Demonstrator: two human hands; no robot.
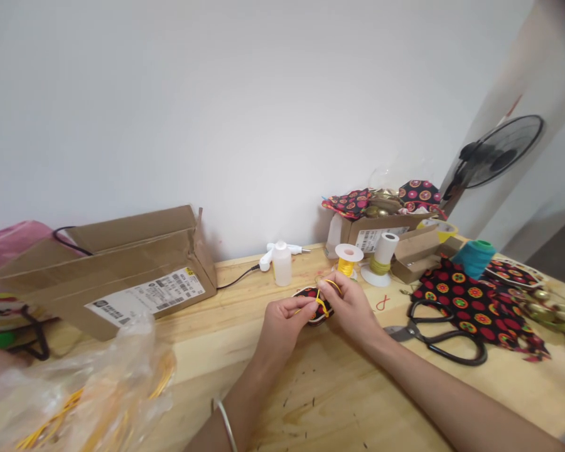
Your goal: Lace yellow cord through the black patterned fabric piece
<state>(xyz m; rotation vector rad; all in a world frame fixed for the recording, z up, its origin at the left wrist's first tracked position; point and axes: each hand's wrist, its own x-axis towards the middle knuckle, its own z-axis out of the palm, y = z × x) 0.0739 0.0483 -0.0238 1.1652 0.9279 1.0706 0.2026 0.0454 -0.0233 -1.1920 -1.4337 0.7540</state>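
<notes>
Both of my hands meet over the middle of the wooden table, working a yellow cord [321, 306]. My left hand [289, 318] pinches the cord between thumb and forefinger. On the other side my right hand [349, 306] also has thumb and finger closed on the cord, which makes a small loop there. Beneath the fingers lies a dark patterned fabric piece with a pale edge [306, 292], partly covered by my hands. A spool of yellow cord [347, 258] stands just behind, and black-handled scissors [433, 336] lie to the right of my right hand.
A cardboard box [145, 270] stands at left, with a plastic bag of yellow cords [117, 389] before it. A translucent bottle [282, 263] and a white corded tool [268, 254] sit by the wall. Patterned fabric [471, 301], a teal thread cone [475, 257] and a filled box [381, 225] occupy the right.
</notes>
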